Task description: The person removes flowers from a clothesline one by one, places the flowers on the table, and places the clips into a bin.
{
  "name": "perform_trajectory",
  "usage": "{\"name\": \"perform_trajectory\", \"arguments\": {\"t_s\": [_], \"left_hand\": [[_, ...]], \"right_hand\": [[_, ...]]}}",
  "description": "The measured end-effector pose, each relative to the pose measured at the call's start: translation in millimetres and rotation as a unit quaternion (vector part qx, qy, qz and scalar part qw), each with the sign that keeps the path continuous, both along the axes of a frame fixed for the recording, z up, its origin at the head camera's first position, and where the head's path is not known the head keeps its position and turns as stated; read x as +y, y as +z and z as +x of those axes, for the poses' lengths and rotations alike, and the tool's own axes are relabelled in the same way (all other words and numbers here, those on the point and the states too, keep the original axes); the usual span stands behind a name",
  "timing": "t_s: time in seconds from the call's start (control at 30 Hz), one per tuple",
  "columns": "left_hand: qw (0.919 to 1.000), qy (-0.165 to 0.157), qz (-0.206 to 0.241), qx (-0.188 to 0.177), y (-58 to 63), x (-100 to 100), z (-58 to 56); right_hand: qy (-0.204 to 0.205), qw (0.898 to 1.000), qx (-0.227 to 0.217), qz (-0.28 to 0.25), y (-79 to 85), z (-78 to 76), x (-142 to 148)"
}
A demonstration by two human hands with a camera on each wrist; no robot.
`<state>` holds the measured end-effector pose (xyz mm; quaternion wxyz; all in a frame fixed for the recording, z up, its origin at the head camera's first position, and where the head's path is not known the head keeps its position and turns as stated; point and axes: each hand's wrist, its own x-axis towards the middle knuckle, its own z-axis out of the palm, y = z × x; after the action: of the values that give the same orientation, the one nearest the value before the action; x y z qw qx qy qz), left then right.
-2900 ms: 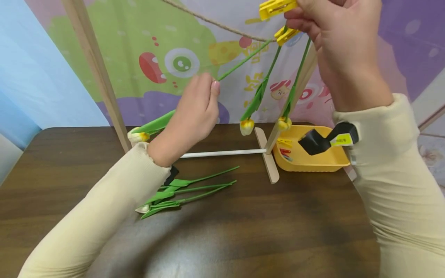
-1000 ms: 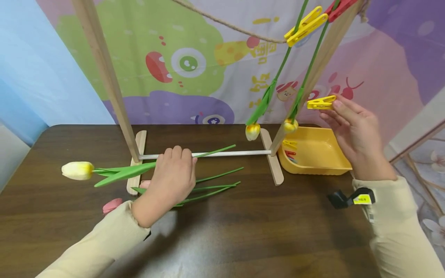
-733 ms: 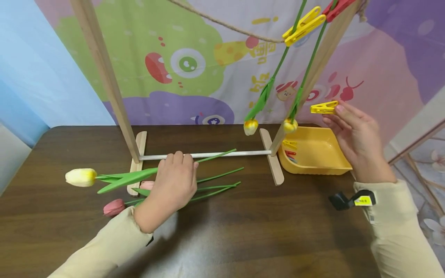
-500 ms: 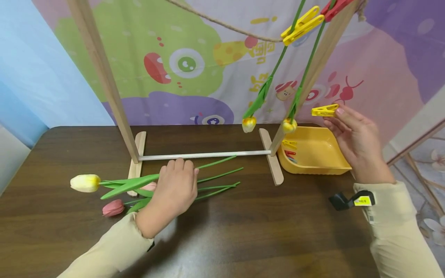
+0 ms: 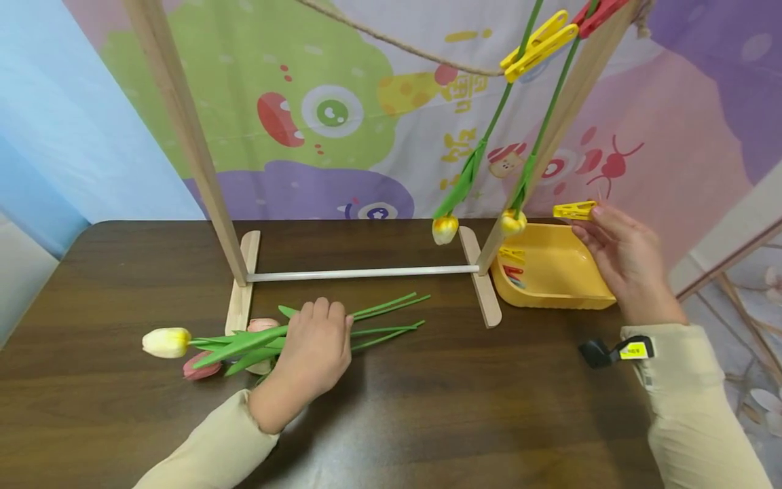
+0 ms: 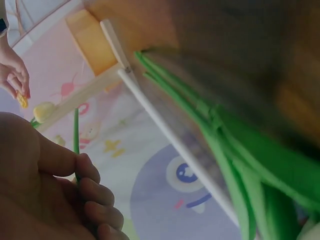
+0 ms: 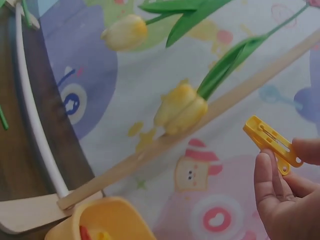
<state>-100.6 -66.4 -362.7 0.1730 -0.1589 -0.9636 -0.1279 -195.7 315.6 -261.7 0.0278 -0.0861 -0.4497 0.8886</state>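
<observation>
In the head view my left hand grips the stem of a white-and-yellow artificial tulip low over the table. It lies across or just above other tulips with pink heads; whether they touch is unclear. The left wrist view shows my fingers curled round a thin green stem. My right hand pinches a yellow clothespin above the tray's right side. Two yellow-white tulips hang head down from the rope, one in a yellow clothespin, the other in a red clothespin.
A wooden frame has a left post, a right post and a white crossbar. The yellow tray, holding several clothespins, stands beside the right foot. A cartoon cloth hangs behind the table.
My left hand has brought its tulip down from near the rope to the loose tulips. My right hand has dropped away from the rope, still holding the yellow clothespin, and keeps sinking slightly.
</observation>
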Motion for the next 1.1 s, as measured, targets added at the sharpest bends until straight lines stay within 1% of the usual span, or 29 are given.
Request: {"name": "perform_trajectory", "arguments": {"t_s": [0.07, 0.17, 0.27, 0.43, 0.53, 0.63, 0.7, 0.8, 1.0, 1.1], "left_hand": [[0.9999, -0.002, -0.002, -0.013, -2.7, 2, 1.3], [0.9992, -0.003, -0.001, -0.041, -7.2, 5, 2.2], [0.9982, -0.007, -0.005, -0.059, -13.1, 7, 1.6], [0.9979, -0.012, -0.009, -0.063, -24.7, 9, 0.1], [0.9977, -0.010, -0.004, -0.067, -29.3, 9, -1.3], [0.9962, -0.010, -0.002, -0.086, -32.1, 8, -3.1], [0.9940, -0.010, -0.003, -0.109, -33.3, 7, -4.0], [0.9909, -0.011, -0.004, -0.134, -34.7, 6, -5.5], [0.9884, -0.014, -0.003, -0.151, -40.3, 4, -8.8], [0.9864, -0.011, -0.003, -0.164, -43.3, 4, -11.1]], "right_hand": [[0.008, 1.000, 0.001, -0.010, -5.9, -2.5, 3], [0.016, 1.000, 0.000, -0.010, -15.0, -6.0, 7], [0.021, 1.000, -0.005, -0.004, -23.9, -8.8, 10], [0.027, 0.999, -0.022, -0.004, -38.1, -11.9, 14], [0.034, 0.999, -0.034, 0.001, -45.1, -13.5, 15], [0.045, 0.998, -0.045, 0.009, -51.4, -14.0, 16], [0.050, 0.997, -0.054, 0.015, -55.2, -13.9, 17], [0.048, 0.996, -0.068, 0.030, -59.9, -14.5, 19], [0.039, 0.993, -0.098, 0.054, -67.8, -17.4, 21], [0.035, 0.992, -0.105, 0.057, -71.5, -18.7, 23]]}}
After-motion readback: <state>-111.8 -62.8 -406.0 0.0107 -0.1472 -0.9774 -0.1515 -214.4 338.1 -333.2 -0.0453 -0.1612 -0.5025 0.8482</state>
